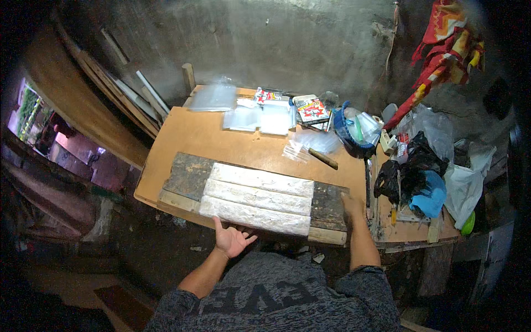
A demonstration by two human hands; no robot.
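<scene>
Three long white strips (257, 198), lying side by side on a dark wooden board (191, 175), at the near edge of the brown counter (174, 138). Undersides hidden, exact material hard to make out. At the board's right end, right grip (353, 209) with fingers blurred and partly concealed; cannot tell if clamped or only resting there. Left grip (232, 241) apart, palm turned up, just beside the nearest strip; cannot tell about contact. Contents of the blue basket (342, 130) partly covered by plastic. Printed lettering on a red-and-white box (311, 109); also large dark letters across the grey shirt (265, 290), broken by folds. Long axis of strips running left to right, right end slightly closer to the body.
</scene>
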